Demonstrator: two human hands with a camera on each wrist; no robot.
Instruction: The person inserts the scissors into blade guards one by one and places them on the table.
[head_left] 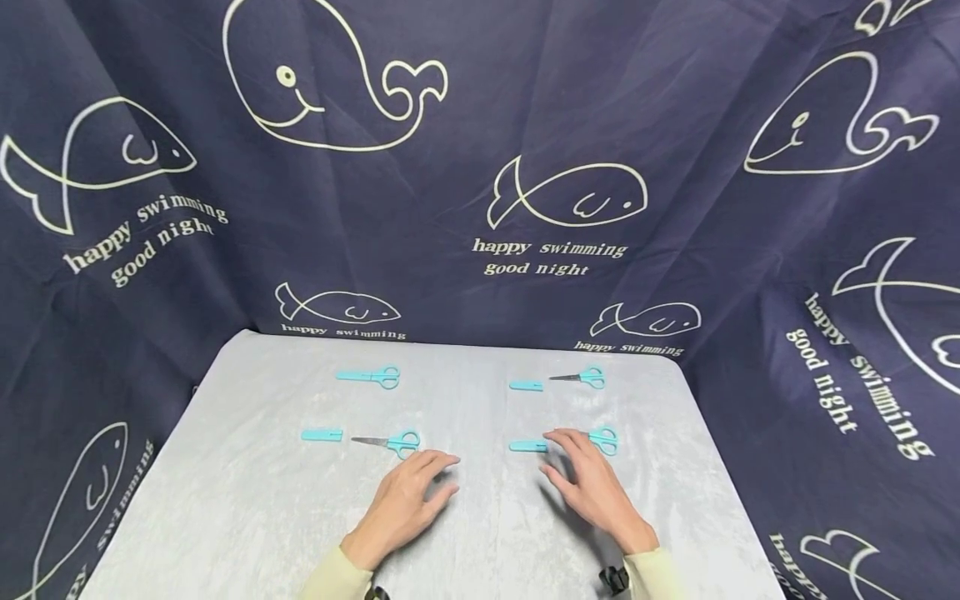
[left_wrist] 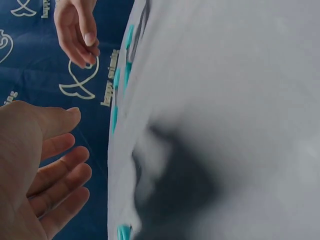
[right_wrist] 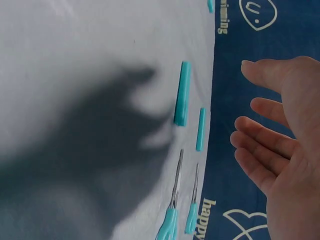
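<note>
Relaxed fingers and no object mark my left hand, above the table just nearer than the front-left scissors, whose bare blade points left toward a separate turquoise sheath. My right hand is also empty, fingers slightly bent and spread, hovering near the front-right scissors. In the head view it hides their blade; the right wrist view shows that blade bare, apart from its sheath. Both palms appear in the wrist views, left hand and right hand, raised off the cloth.
Farther back on the left, scissors lie with a sheath over the blade. At the back right, bare scissors lie beside a loose sheath. A dark whale-print curtain encloses the grey table.
</note>
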